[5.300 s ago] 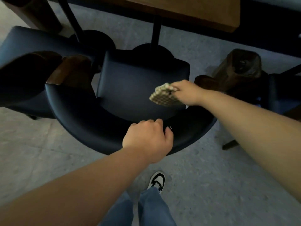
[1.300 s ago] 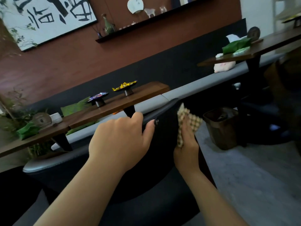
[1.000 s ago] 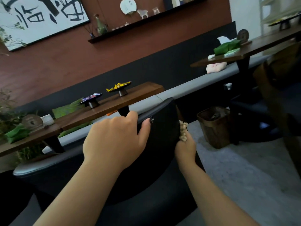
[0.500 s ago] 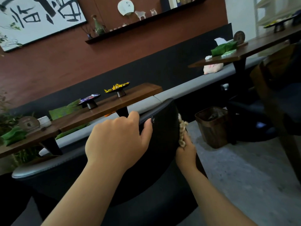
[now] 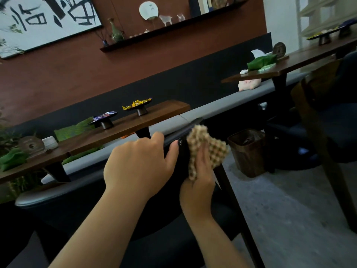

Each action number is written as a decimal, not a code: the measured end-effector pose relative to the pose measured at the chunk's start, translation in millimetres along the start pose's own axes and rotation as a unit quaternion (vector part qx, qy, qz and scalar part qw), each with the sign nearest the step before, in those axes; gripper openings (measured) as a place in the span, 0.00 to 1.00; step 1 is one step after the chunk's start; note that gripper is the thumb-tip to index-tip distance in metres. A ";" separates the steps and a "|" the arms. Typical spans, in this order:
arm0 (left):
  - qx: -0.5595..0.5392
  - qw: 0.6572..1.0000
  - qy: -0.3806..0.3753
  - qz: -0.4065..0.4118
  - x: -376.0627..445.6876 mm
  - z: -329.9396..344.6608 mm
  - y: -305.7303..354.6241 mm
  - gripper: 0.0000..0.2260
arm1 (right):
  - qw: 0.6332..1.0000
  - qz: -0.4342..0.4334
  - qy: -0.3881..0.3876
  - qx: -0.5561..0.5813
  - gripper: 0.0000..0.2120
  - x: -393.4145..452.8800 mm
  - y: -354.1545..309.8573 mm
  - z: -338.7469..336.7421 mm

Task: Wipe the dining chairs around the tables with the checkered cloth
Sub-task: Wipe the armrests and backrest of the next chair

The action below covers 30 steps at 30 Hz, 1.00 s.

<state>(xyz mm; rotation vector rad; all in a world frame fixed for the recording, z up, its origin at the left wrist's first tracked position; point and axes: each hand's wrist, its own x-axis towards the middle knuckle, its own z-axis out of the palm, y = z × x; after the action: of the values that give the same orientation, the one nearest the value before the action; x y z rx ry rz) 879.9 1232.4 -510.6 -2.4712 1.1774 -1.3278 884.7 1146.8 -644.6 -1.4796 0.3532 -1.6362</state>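
Wooden table [image 5: 108, 130] at 10 o'clock carries two pedestal dishes [image 5: 103, 120], green napkin [image 5: 11, 158] at its left end. Grey bench [image 5: 222, 105] runs behind it along a dark red wall. Brown bin [image 5: 248, 151] on the grey floor at 3 o'clock, second table [image 5: 289, 63] at 1–2 o'clock. Dark chair [image 5: 92, 200] fills centre. Left hand [image 5: 139, 165] grips the backrest top, fingers curled over it. Right hand [image 5: 199, 178], just right of it, fingers up, clamps the checkered cloth [image 5: 202, 146] against the backrest's end edge.
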 end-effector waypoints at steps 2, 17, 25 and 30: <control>0.001 1.000 -0.002 0.003 0.0 1.1 -0.9 0.22 | 0.995 0.100 -0.017 0.003 0.33 -21.7 25.2 -2.3; 0.023 1.000 0.006 -0.005 -2.3 1.9 0.4 0.20 | 0.998 -0.055 0.030 -0.017 0.30 6.3 -26.0 11.8; 0.019 1.000 0.018 0.003 -3.0 -2.2 0.7 0.19 | 0.973 0.229 0.008 -0.011 0.37 -65.9 35.4 7.6; 0.006 1.000 0.029 0.000 -3.5 -0.3 -0.6 0.19 | 0.984 0.171 0.046 0.006 0.36 -36.2 -2.2 12.2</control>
<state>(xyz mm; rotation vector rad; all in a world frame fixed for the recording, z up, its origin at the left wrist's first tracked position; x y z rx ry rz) 878.9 1235.3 -512.6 -2.4415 1.1768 -1.4106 891.5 1179.1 -663.9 -1.2557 0.6122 -1.4287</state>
